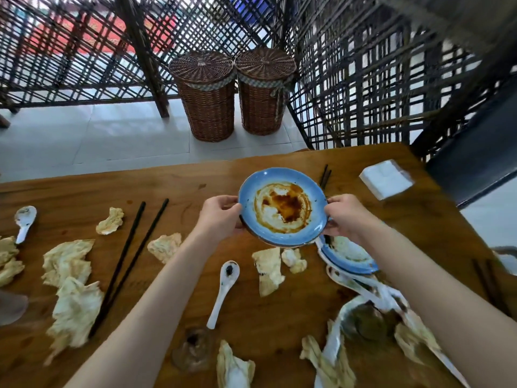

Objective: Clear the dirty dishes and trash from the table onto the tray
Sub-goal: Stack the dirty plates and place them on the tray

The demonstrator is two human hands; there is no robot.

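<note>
Head view: both hands hold a round blue glazed plate (282,205) smeared with brown sauce, lifted above the brown wooden surface (84,191). The left hand (221,217) grips the plate's left rim, thumb on top and fingers curled beneath. The right hand (345,217) grips the right rim in the same way.

Just below the right hand, partly hidden by the forearm, a second blue plate (349,259) lies on the surface, with white dishes (361,287) next to it, blurred and hard to tell apart. A white ceramic spoon (225,289) with a dark bit in its bowl lies between the forearms. Another white spoon (25,221) lies near the left edge.

A pair of dark chopsticks (131,261) runs diagonally across the left half of the surface. A second dark pair (324,176) shows just behind the held plate, and a third (488,284) lies near the right edge. Crumpled, stained paper napkins (70,275) are scattered over the surface: several to the left, one (268,270) below the held plate, and more along the near edge. A stack of clean white napkins (386,179) sits at the far right corner.

Beyond the surface, two brown wicker baskets with lids (232,93) stand side by side on the pale tiled floor (84,135), in front of a dark lattice screen (363,79).
</note>
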